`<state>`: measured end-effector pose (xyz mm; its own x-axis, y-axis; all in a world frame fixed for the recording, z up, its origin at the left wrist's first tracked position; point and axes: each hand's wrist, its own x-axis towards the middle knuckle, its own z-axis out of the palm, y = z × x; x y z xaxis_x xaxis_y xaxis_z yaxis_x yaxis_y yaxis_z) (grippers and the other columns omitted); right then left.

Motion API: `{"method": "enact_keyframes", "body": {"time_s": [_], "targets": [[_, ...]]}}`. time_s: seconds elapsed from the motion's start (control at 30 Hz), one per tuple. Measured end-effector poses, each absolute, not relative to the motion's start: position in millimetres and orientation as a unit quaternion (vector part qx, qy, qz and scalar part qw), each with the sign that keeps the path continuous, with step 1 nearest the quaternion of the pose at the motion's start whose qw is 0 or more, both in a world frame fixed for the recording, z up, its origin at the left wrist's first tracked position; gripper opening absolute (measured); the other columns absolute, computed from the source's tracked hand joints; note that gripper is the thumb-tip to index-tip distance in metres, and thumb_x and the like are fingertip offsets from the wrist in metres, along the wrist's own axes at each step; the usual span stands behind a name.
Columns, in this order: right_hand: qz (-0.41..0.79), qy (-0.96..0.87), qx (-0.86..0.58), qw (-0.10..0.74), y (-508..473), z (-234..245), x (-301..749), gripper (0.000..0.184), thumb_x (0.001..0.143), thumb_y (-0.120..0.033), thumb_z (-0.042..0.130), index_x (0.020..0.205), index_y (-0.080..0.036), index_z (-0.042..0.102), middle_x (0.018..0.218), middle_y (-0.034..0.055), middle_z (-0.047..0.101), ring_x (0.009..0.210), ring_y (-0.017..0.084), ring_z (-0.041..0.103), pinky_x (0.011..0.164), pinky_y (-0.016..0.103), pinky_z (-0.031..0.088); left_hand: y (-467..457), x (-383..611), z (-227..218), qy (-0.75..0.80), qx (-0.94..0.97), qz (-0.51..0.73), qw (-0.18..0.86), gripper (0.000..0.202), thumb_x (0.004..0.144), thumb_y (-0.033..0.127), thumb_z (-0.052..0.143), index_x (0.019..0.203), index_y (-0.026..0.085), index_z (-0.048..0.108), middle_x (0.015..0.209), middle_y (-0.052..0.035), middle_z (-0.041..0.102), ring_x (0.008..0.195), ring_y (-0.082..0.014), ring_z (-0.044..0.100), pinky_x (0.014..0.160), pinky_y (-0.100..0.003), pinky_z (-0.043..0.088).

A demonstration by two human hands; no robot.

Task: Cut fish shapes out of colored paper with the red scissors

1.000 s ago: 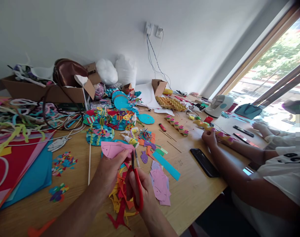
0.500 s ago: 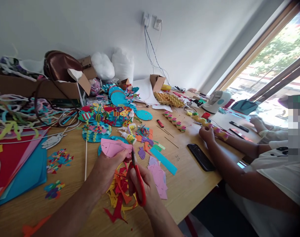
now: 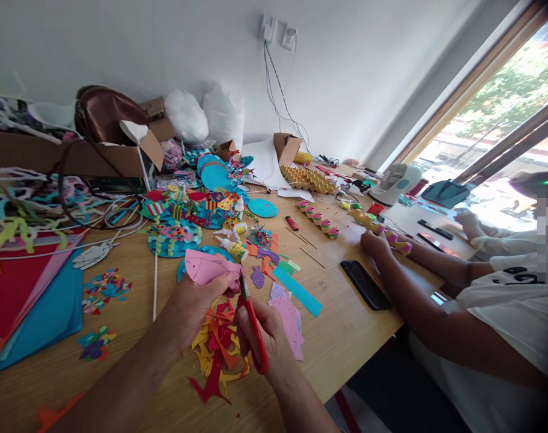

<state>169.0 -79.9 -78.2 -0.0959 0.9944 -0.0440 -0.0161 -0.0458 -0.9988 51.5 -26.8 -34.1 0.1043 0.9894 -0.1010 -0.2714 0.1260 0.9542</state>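
Observation:
My left hand (image 3: 193, 304) pinches a pink paper fish (image 3: 207, 267) with a drawn outline, holding it up over the wooden table (image 3: 346, 337). My right hand (image 3: 267, 340) grips red-handled scissors (image 3: 252, 317), whose blades meet the right edge of the pink fish. Under both hands lies a heap of red, orange and yellow paper scraps (image 3: 217, 352). Pink offcuts (image 3: 289, 319) and a blue paper strip (image 3: 297, 291) lie just to the right.
Another person sits at the right, a hand (image 3: 377, 243) on a string of pink and yellow craft pieces, with a black phone (image 3: 365, 284) beside it. Glue bottles (image 3: 232, 246), blue decorated discs (image 3: 175, 237), wooden sticks, coloured sheets (image 3: 35, 300) and cardboard boxes (image 3: 76, 153) crowd the table.
The view has shifted slightly, so both hands, the pink fish and the scissors sit a little lower and left. The scissors stay at the fish's right edge. The other person's hand moved slightly.

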Motion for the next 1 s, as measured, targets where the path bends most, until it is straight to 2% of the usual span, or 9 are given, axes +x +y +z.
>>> {"method": "enact_keyframes", "body": {"time_s": [0.37, 0.73, 1.0], "targets": [[0.541, -0.517, -0.492, 0.444, -83.8, -79.1, 174.7, 0.044, 0.084, -0.054, 0.054, 0.059, -0.020, 0.043, 0.045, -0.0067, 0.039, 0.042, 0.008, 0.032, 0.040, 0.021, 0.021, -23.7, 39.3, -37.8, 0.420, 0.489, 0.469, 0.604, 0.004, 0.062, 0.022, 0.067, 0.059, 0.019, 0.066, 0.057, 0.0019, 0.062, 0.058, -0.0141, 0.056, 0.056, -0.023, 0.045], [0.534, -0.530, -0.489, 0.442, -84.6, -81.2, 176.8, 0.046, 0.086, -0.053, 0.053, 0.057, -0.020, 0.041, 0.045, -0.0063, 0.039, 0.042, 0.008, 0.032, 0.040, 0.021, 0.021, -23.5, 38.8, -36.3, 0.421, 0.473, 0.464, 0.619, 0.007, 0.060, 0.023, 0.066, 0.055, 0.018, 0.064, 0.055, 0.0025, 0.061, 0.058, -0.0131, 0.054, 0.056, -0.023, 0.045], [0.525, -0.549, -0.485, 0.433, -85.8, -84.3, 181.2, 0.041, 0.089, -0.046, 0.051, 0.059, -0.020, 0.041, 0.049, -0.0058, 0.039, 0.043, 0.008, 0.032, 0.040, 0.020, 0.022, -22.6, 39.3, -38.6, 0.428, 0.483, 0.453, 0.615, 0.008, 0.060, 0.024, 0.065, 0.055, 0.018, 0.063, 0.054, 0.0030, 0.060, 0.057, -0.0123, 0.053, 0.057, -0.022, 0.044]]}}
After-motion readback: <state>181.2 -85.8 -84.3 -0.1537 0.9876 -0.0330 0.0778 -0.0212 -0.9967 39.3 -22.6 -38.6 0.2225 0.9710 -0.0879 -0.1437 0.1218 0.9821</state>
